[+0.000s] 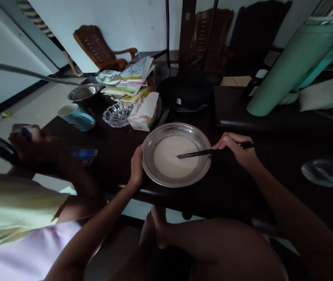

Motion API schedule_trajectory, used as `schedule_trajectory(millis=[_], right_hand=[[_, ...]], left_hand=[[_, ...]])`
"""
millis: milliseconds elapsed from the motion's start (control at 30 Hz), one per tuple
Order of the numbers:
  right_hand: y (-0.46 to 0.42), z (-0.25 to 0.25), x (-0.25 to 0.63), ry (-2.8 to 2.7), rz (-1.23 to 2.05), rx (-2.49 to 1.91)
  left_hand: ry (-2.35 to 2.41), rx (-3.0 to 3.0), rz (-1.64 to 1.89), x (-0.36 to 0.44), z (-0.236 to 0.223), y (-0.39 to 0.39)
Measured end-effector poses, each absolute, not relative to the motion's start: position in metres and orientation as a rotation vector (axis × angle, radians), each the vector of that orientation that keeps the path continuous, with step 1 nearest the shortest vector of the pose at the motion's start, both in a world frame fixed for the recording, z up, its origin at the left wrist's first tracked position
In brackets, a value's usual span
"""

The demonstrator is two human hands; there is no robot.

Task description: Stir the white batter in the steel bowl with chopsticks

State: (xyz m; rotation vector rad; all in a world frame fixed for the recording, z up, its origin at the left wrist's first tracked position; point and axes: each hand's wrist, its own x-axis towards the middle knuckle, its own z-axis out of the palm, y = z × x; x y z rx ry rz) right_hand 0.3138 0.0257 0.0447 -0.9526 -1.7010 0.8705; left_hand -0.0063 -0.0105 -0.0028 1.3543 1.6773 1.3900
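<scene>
A wide metal bowl (148, 168) stands on the dark table and holds a whitish liquid batter (169, 160). At the bowl's left rim, my left hand (137, 166) grips the side, with part of its fingers hidden by the rim. My right hand (236, 148) is closed round a pair of dark chopsticks (198, 153), held to the right of the bowl. The chopsticks slant down to the left across the rim, and their tips dip into the batter near its middle.
Left of the bowl are a blue mug (80, 118), a glass dish (118, 115), a white carton (144, 113) and stacked booklets (131, 80). A tall green thermos (292, 70) stands back right. Another person (16, 207) sits close on my left.
</scene>
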Motion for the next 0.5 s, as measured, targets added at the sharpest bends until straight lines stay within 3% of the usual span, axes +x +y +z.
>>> schedule_trajectory(millis=[500], right_hand=[[0.0255,0.0434,0.3122,-1.827,0.842,-0.923]], left_hand=[[1.664,1.275,1.425,-0.0047,-0.0032,-0.0089]])
